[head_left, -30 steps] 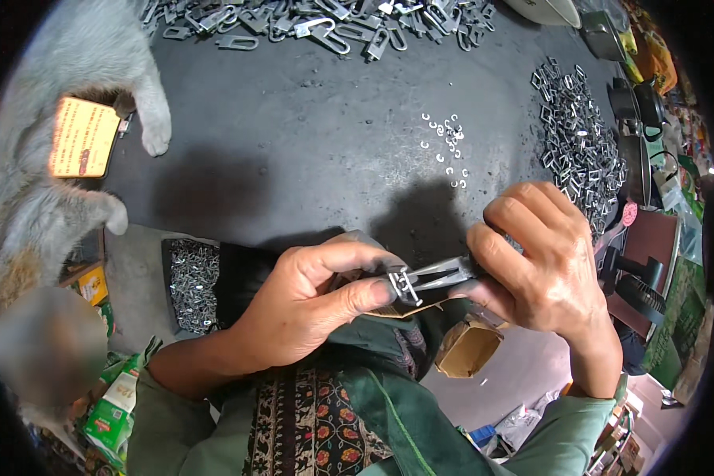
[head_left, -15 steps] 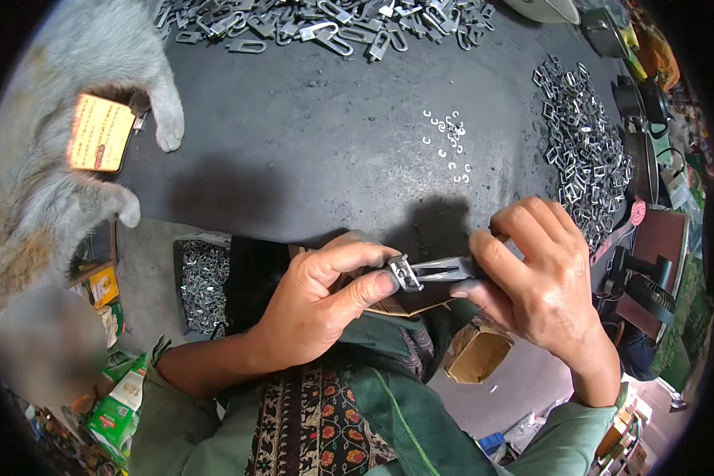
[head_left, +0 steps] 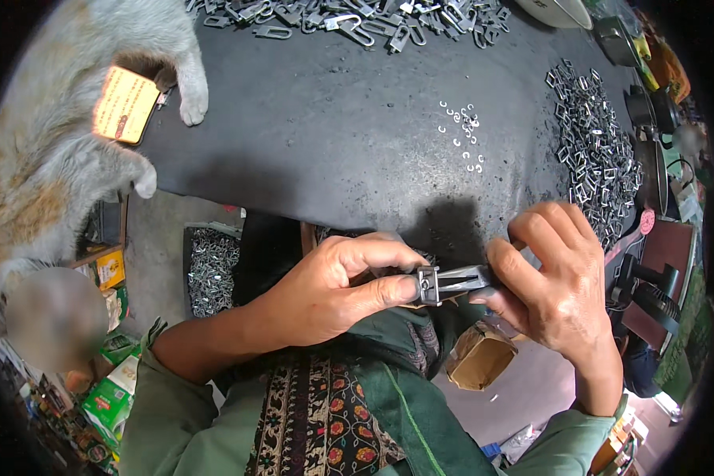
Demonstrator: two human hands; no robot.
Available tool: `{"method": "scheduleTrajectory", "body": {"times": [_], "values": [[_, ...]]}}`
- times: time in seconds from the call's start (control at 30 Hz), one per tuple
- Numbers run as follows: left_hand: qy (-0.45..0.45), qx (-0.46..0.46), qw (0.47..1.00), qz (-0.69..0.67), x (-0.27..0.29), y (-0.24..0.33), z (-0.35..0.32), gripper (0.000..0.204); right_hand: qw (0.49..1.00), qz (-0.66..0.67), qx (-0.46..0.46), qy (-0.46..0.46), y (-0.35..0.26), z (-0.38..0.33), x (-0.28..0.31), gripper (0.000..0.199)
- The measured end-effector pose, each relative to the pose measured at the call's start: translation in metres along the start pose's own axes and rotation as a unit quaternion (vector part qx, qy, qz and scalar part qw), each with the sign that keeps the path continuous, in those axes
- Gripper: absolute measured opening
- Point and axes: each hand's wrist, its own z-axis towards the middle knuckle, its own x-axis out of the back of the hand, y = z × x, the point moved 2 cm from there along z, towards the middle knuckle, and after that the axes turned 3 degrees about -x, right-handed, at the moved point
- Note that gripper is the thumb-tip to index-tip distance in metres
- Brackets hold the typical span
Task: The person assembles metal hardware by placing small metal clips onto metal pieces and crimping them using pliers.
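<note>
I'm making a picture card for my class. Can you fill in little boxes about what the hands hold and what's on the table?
Left hand: pinches a small metal buckle with thumb and fingers
Right hand: grips pliers whose tips meet the buckle
Table: dark, worn top
Table, far edge: row of metal clips
Table, right side: heap of metal buckles
Table, middle: a few small rings
Cat: grey, at the left, paws on the table edge
Near the cat: yellow card
Below the hands: open cardboard box
</note>
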Motion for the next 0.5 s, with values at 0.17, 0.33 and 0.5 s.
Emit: {"method": "scheduleTrajectory", "body": {"times": [0.17,0.33,0.5], "values": [[0.003,0.013,1.0,-0.015,-0.002,0.003,-0.005,0.02,1.0,0.011,-0.012,0.024,-0.007,-0.007,-0.009,0.034],[0.069,-0.075,0.985,0.142,-0.009,-0.008,-0.016,0.021,0.999,0.042,-0.035,-0.001,-0.017,-0.011,-0.015,0.032],[-0.02,-0.093,0.988,0.118,-0.017,-0.043,0.0,0.024,0.989,-0.012,-0.113,-0.096,-0.025,-0.043,-0.013,0.028]]}}
